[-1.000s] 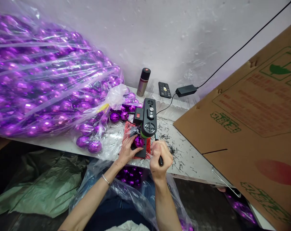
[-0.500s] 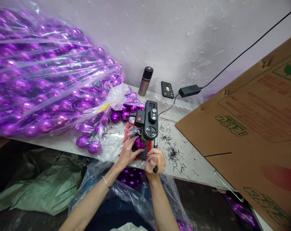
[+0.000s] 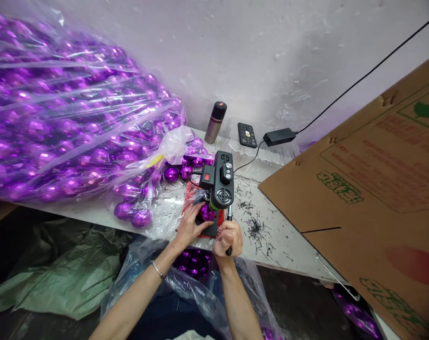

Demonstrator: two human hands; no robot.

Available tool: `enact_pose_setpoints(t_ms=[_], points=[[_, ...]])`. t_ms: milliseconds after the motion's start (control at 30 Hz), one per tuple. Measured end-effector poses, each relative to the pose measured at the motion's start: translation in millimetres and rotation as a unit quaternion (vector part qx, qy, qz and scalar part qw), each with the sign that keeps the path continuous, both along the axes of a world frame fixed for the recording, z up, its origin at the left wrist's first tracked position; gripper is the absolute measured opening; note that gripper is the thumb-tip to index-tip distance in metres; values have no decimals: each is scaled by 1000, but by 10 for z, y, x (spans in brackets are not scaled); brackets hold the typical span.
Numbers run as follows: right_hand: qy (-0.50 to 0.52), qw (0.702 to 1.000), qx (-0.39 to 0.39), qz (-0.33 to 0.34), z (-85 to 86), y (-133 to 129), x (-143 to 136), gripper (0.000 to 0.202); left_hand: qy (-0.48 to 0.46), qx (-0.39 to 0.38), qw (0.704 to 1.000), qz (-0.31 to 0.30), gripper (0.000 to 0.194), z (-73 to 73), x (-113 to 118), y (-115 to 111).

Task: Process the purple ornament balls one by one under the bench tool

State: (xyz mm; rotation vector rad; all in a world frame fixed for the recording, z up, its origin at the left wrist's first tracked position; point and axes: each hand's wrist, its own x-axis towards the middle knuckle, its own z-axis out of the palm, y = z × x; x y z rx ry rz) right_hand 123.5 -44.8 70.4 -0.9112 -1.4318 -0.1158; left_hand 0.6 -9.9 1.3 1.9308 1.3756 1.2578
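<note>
A small black machine (image 3: 223, 182) with a red switch stands on the white table. Under its head sits a shiny purple ball (image 3: 207, 213). My left hand (image 3: 189, 225) grips that ball from the left, fingers behind it and thumb in front. My right hand (image 3: 228, 238) is wrapped round the black lever handle (image 3: 229, 251) at the machine's right side. More purple balls (image 3: 171, 174) lie behind and to the left of the machine.
A big clear bag of purple balls (image 3: 76, 123) fills the left. Behind are a bottle (image 3: 215, 123), a phone (image 3: 247, 135) and a power adapter (image 3: 279, 136). Black bits (image 3: 256, 227) litter the table (image 3: 288, 248). A cardboard box (image 3: 370, 189) stands right.
The view has shifted slightly. Both hands keep their holds on the ball and the lever, with no other clear movement.
</note>
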Motion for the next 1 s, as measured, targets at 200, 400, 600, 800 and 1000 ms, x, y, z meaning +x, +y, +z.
enact_pose_setpoints(t_ms=[200,400,600,800,1000], points=[[-1,1000,21,1,-49,46,0,38,-17,-5,1000,-7,55,22,2,19],[-8,1000,16,3,105,32,1,38,-28,-7,999,-15,55,2,-3,38],[72,991,-109,23,770,-36,-46,38,-44,-17,999,13,63,-24,-17,-15],[66,992,-107,22,808,-66,-65,38,50,94,993,-53,73,-85,-177,-762],[45,995,-83,24,674,-81,-60,37,133,184,968,-106,83,-54,-290,-990]])
